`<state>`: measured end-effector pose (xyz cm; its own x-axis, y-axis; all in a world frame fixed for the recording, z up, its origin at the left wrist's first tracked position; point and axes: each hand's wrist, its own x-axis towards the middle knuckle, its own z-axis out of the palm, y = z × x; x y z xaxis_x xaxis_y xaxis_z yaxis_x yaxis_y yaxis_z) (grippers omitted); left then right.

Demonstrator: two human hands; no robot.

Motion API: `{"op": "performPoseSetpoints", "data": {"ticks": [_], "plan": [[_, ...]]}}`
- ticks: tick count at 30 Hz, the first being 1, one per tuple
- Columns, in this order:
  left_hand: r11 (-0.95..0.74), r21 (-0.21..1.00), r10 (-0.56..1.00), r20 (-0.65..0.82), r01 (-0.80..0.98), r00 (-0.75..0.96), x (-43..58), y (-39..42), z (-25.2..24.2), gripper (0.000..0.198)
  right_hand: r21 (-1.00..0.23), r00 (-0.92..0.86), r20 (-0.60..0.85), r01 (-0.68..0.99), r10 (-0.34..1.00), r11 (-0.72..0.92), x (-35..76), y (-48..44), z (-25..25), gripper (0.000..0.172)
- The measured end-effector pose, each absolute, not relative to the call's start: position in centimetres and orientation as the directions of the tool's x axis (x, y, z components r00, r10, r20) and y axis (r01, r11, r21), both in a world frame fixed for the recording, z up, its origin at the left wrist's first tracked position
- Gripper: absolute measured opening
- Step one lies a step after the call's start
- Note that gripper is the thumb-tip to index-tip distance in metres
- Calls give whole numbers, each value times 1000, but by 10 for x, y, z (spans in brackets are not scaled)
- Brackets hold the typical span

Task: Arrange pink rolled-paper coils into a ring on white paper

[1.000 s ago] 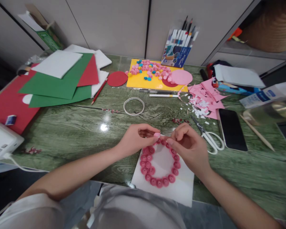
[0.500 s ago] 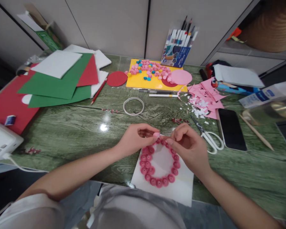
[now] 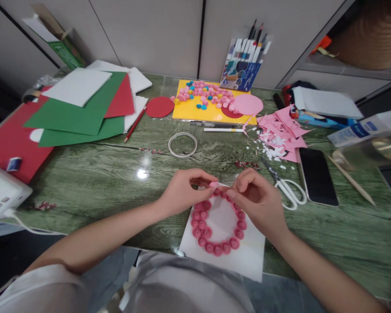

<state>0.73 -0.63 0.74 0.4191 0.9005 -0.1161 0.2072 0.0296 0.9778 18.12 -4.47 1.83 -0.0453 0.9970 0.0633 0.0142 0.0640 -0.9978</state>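
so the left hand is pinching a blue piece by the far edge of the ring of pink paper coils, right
Not quite: the piece is pink, not blue, as the head view shows. The left hand is indeed pinching it by the far edge of the ring of pink paper coils.

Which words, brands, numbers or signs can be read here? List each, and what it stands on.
"24", apparently, on the marker pack; its other lettering is too blurred.
Green box: lettering too small to read.
Blue-and-white package: lettering too blurred to read.
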Motion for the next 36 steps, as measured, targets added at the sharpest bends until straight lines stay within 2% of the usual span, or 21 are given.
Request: {"op": "performPoseSetpoints", "data": {"ticks": [5,12,22,36], "plan": [[-27,973,901,-76,231,428,7,-7,7,18,-998,-63,59,-14,996,58,182,-44,18,18],[-61,960,909,-59,271,413,7,-5,4,18,-997,-67,50,50,997,54,182,-47,20,17],[121,971,891,-197,204,409,7,-1,5,24,-996,-47,70,60,996,72,183,-45,19,15],[117,974,889,-189,192,418,7,-1,4,24,-991,-60,84,97,995,90,181,-45,21,17]]}}
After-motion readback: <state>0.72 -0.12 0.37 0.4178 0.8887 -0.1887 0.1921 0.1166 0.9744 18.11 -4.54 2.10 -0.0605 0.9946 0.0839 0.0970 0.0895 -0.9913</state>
